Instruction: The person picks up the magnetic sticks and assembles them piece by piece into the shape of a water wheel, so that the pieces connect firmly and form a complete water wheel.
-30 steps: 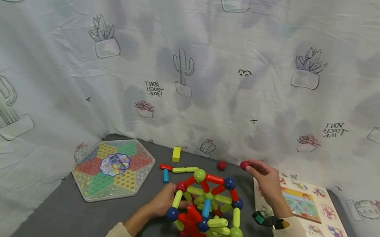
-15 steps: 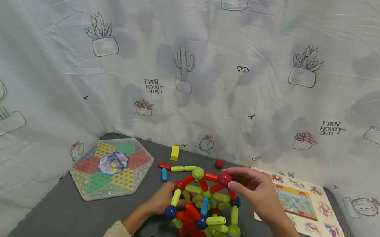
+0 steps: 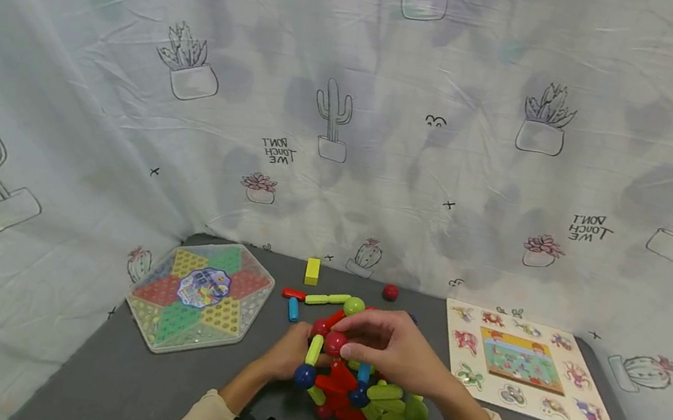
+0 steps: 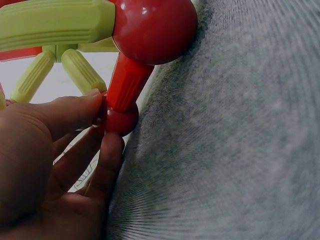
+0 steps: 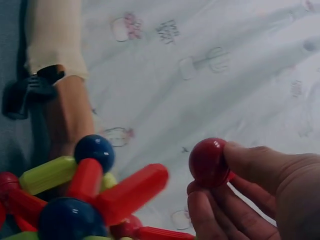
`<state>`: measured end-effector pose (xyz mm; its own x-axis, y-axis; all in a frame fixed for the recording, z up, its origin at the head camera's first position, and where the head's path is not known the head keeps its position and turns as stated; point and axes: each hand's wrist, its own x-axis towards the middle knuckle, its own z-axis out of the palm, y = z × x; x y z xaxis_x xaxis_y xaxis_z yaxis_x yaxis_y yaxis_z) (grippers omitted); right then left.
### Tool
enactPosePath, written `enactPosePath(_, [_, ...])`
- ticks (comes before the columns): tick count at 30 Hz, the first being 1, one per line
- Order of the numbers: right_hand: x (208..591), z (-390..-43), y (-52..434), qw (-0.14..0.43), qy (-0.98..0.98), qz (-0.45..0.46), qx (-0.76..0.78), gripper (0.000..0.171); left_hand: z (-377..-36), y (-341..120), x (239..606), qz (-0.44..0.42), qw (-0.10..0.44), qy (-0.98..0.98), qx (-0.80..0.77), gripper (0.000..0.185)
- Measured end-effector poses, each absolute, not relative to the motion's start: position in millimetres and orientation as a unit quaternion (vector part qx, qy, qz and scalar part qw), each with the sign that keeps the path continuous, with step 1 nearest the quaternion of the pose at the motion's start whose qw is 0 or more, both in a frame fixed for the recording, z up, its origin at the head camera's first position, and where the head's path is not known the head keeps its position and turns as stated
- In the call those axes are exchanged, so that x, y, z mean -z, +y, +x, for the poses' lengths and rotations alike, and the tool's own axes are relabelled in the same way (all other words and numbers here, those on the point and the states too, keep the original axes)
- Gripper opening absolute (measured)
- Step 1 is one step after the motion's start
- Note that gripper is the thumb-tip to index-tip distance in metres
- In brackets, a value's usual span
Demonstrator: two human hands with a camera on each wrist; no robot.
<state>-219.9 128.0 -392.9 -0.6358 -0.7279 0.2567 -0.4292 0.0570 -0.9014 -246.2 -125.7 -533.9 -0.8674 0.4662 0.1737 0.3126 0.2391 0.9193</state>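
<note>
A magnetic ball-and-stick structure (image 3: 338, 379) in red, green and blue stands on the grey table. My left hand (image 3: 287, 353) grips it from the left side. In the left wrist view, the thumb and fingers pinch a red ball (image 4: 122, 120) at the end of a red stick (image 4: 129, 82). My right hand (image 3: 400, 352) pinches a loose red ball (image 3: 335, 343) over the structure's near left part, covering much of its upper right. In the right wrist view, that red ball (image 5: 208, 162) is apart from the free end of a red stick (image 5: 137, 192).
Behind the structure lie a yellow block (image 3: 312, 271), another red ball (image 3: 390, 292), a small red stick (image 3: 294, 294) and a blue stick (image 3: 293, 309). A hexagonal Chinese checkers box (image 3: 200, 298) is at left, a picture puzzle board (image 3: 532, 369) at right. A printed curtain hangs behind.
My right hand has brought the red ball from the back right, past the structure's top, to its near left part. The left hand keeps its hold on the structure.
</note>
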Motion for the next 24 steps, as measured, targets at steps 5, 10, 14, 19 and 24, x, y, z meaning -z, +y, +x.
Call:
enactPosePath(5, [399,-218,119,0.143,0.751,-0.396,0.508,0.023,-257,-130,557,0.277,0.019,0.778,-0.563,0.016])
enactPosePath(10, [401,-216,116,0.137,0.764,-0.399,0.488,0.026,-260,-131,562,0.278,0.017,0.783,-0.557,0.015])
enactPosePath(14, [399,-212,119,0.103,0.776,-0.408,0.469,0.033,-250,-128,541,0.257,0.038,0.795,-0.548,0.014])
enactPosePath(19, [393,-204,140,0.078,0.763,-0.419,0.485,0.035,-243,-125,526,0.220,0.055,0.812,-0.538,0.012])
enactPosePath(24, [386,-199,186,0.081,0.728,-0.406,0.546,0.039,-242,-124,526,0.214,0.058,0.812,-0.540,0.010])
